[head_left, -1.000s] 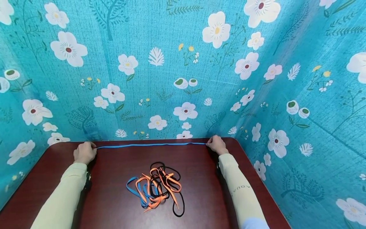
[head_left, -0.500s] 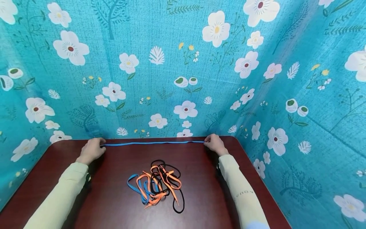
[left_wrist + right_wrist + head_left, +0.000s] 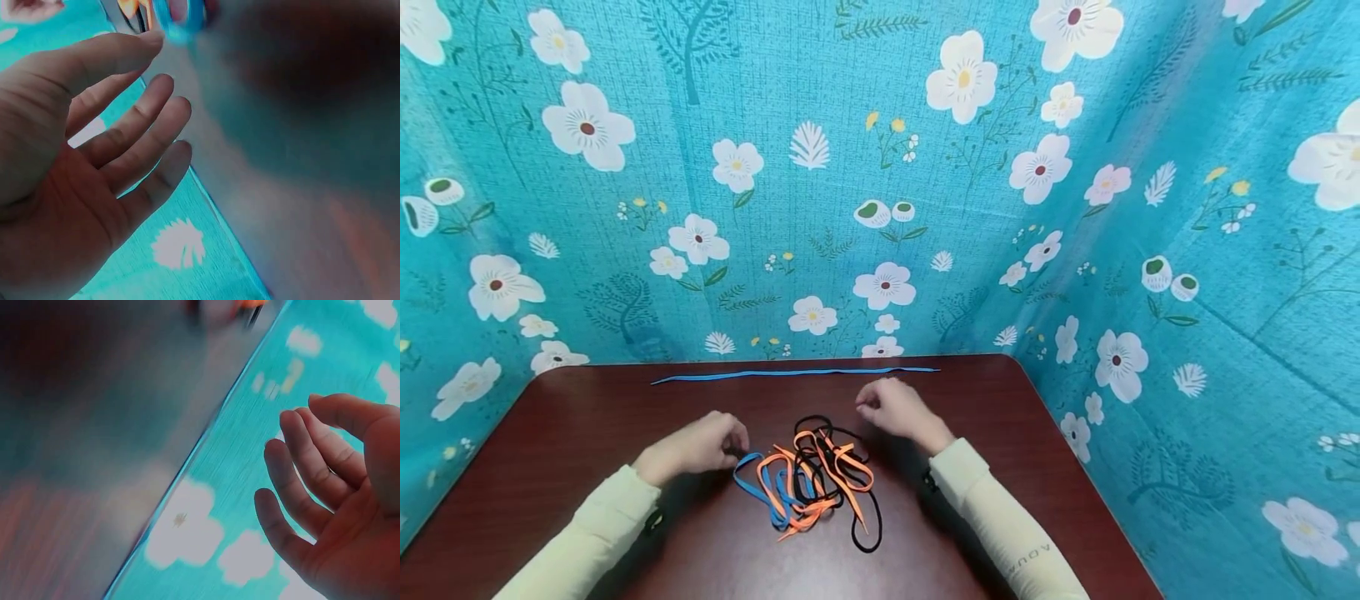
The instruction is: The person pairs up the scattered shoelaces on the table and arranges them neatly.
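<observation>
A blue shoelace lies stretched nearly straight along the table's far edge, with neither hand on it. In the middle is a tangle of laces: a blue shoelace, orange shoelaces and black laces. My left hand is beside the blue loop at the tangle's left. The left wrist view shows its fingers loosely bent, with the blue loop by the thumb tip; contact cannot be made out. My right hand, above the tangle's back right, holds nothing, its fingers relaxed in the right wrist view.
The dark red-brown table has rounded far corners. A turquoise flowered curtain hangs right behind it and along the right side.
Both hands have let go of the straight blue shoelace's ends. The left hand has come right and nearer to the tangle; the right hand has come left and slightly nearer.
</observation>
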The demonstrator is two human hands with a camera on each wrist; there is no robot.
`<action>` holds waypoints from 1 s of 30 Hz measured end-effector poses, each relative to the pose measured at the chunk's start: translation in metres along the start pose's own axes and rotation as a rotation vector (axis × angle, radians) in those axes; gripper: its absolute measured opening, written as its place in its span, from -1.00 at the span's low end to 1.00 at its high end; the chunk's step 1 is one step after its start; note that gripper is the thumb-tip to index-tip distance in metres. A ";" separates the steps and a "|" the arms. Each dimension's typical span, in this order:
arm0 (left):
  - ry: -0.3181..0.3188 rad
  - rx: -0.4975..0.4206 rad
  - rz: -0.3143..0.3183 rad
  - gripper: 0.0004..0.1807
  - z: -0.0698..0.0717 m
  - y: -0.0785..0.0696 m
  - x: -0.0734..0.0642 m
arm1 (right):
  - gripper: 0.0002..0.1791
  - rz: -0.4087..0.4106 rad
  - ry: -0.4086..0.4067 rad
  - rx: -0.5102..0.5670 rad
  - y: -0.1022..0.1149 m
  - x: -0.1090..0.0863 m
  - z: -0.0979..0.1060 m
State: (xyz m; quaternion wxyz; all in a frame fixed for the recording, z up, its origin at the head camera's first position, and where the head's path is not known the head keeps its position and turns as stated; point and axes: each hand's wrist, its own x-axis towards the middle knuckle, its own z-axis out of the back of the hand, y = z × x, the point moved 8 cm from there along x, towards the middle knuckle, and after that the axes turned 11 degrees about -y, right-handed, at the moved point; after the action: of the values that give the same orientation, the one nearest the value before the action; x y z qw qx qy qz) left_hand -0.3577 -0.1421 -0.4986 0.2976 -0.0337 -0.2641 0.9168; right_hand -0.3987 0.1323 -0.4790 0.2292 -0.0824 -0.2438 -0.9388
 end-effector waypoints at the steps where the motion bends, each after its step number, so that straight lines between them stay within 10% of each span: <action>1: 0.015 0.002 0.004 -0.83 -0.005 -0.005 -0.003 | -0.81 0.035 0.025 0.000 0.015 -0.003 -0.006; 7: 0.074 0.053 0.044 -0.71 -0.026 -0.019 -0.018 | -0.85 0.248 0.148 -0.042 0.094 -0.030 -0.041; 13: 0.023 0.079 -0.056 -0.68 -0.028 -0.027 -0.022 | -0.89 0.390 0.230 -0.058 0.141 -0.050 -0.065; 21: 0.063 -0.149 -0.018 -0.87 -0.016 -0.044 -0.024 | -0.82 0.372 0.208 0.014 0.156 -0.055 -0.081; 30: 0.008 -0.265 -0.109 -0.93 0.005 -0.076 -0.026 | -0.86 0.267 0.081 0.205 0.152 -0.050 -0.063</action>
State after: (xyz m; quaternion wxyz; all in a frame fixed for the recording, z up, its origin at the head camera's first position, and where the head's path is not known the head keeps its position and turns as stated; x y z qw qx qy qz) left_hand -0.2975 -0.1075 -0.4586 0.3409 -0.0618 -0.3831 0.8563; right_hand -0.2861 0.0029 -0.4830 0.3687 -0.0525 -0.3157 -0.8727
